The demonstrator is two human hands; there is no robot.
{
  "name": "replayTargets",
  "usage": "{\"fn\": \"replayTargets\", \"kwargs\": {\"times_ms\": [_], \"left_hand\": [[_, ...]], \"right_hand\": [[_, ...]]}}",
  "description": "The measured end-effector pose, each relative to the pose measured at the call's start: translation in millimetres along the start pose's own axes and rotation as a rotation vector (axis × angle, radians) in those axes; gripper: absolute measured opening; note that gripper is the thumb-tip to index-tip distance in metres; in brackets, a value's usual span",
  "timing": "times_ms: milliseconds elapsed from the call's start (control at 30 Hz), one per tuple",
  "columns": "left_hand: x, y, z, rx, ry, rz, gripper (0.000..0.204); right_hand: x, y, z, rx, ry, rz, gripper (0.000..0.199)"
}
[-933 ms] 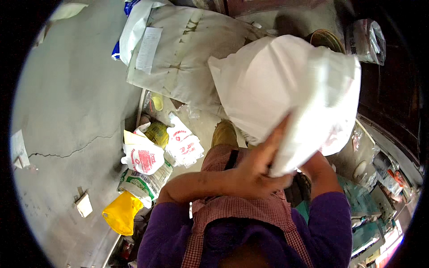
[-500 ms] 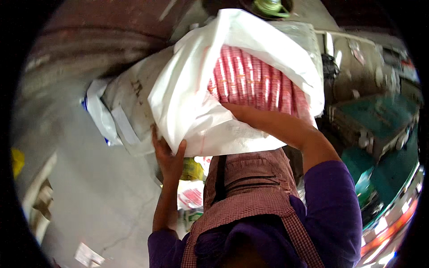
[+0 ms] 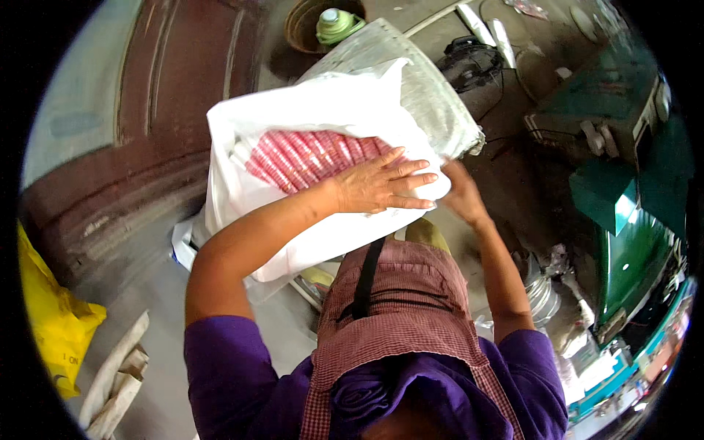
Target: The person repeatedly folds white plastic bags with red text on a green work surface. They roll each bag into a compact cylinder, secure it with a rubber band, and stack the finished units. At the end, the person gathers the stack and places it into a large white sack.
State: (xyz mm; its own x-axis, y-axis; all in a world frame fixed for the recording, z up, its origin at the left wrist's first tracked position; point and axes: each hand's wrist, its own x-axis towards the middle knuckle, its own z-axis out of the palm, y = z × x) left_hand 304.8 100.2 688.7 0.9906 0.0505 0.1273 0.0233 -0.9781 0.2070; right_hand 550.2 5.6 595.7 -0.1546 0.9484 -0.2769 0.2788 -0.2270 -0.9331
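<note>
A large white plastic sack (image 3: 308, 103) gapes in front of me. Inside it lie tightly packed rows of shiny pink-and-white rolls or sticks (image 3: 315, 158), whose kind I cannot make out. My left hand (image 3: 385, 182) reaches across and rests on the sack's right-hand rim, fingers spread and partly over the rolls. At the right edge of the sack is my right hand (image 3: 462, 194), somewhat blurred, with its fingertips hidden against the plastic. Beneath and behind the sack is a pale, plastic-wrapped block (image 3: 414, 88).
A brown bucket (image 3: 301, 33) with a green object stands behind. To the right are a black bundle with a cord (image 3: 473, 62), a green machine (image 3: 623, 271) and coiled wire (image 3: 543, 301). A yellow bag (image 3: 55, 315) lies left, near a brown door (image 3: 176, 73).
My left hand has gone from the sack's lower left to its right-hand rim. My right hand has come out of the opening to the right edge. The view has swung right.
</note>
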Motion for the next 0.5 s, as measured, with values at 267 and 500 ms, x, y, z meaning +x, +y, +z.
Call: {"fn": "replayTargets", "kwargs": {"times_ms": [267, 500], "left_hand": [[18.2, -16.7, 51.2, 0.057, -0.083, 0.015, 0.023], [-0.7, -48.2, 94.7, -0.211, -0.202, -0.588, 0.03]], "right_hand": [[7.0, 19.7, 33.6, 0.377, 0.22, 0.04, 0.048], [-42.7, -123.6, 57.3, 0.129, 0.192, -0.396, 0.062]]}}
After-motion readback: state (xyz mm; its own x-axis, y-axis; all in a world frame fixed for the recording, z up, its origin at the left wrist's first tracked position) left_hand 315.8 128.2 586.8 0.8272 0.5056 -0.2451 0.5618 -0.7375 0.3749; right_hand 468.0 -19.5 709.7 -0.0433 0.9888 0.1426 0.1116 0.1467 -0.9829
